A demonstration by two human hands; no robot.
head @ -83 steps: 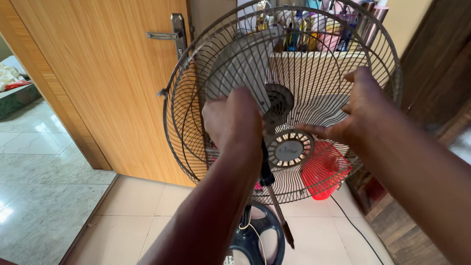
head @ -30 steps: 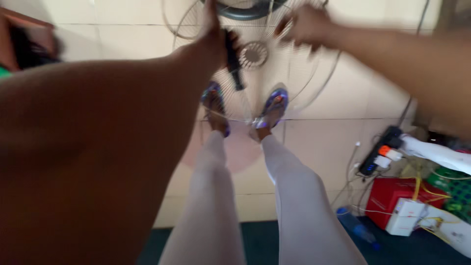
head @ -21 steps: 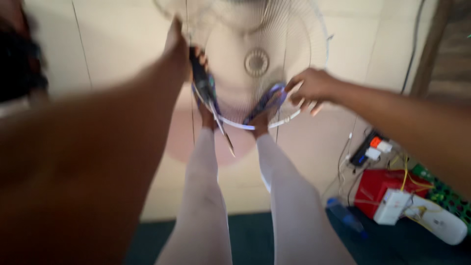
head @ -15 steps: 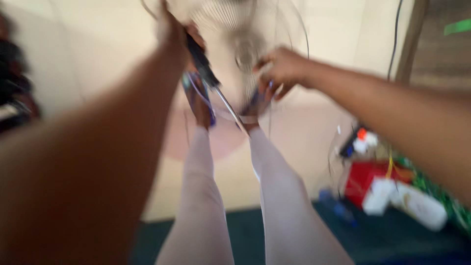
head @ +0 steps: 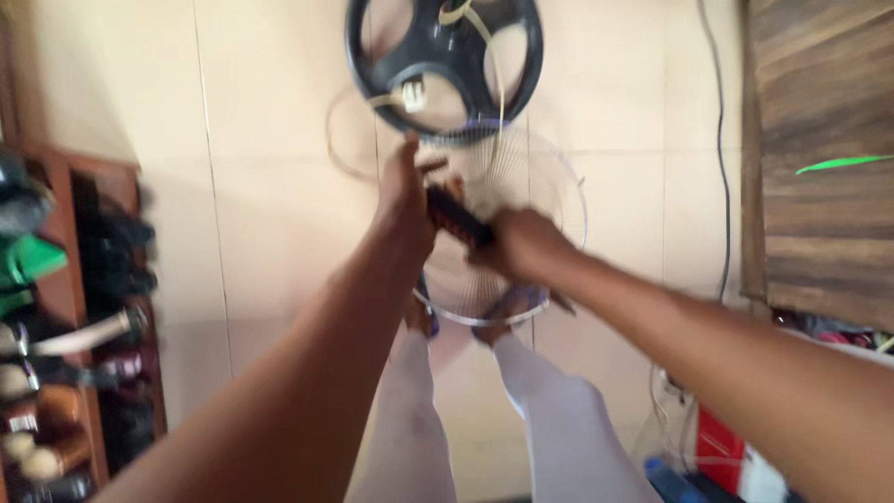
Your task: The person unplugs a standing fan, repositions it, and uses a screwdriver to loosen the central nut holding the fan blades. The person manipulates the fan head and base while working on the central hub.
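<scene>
Both arms stretched fwd & down, forearms converging toward centre. Left hand (head: 405,191) a bit farther out, fingers curled shut, thumb up. Right hand (head: 523,244) just beside it, knuckles up, fingers wrapped closed (blurry, exact grip hard to tell). Legs in pale trousers straight below, feet apart.

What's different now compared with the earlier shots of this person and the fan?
The wire fan guard, earlier upright on the fan at chest height, is now off it and held low and flat above the person's feet. The view has swung from the door down to the tiled floor, showing the round black fan base. The left hand still grips the screwdriver; the right hand has shifted in close beside it.
</scene>
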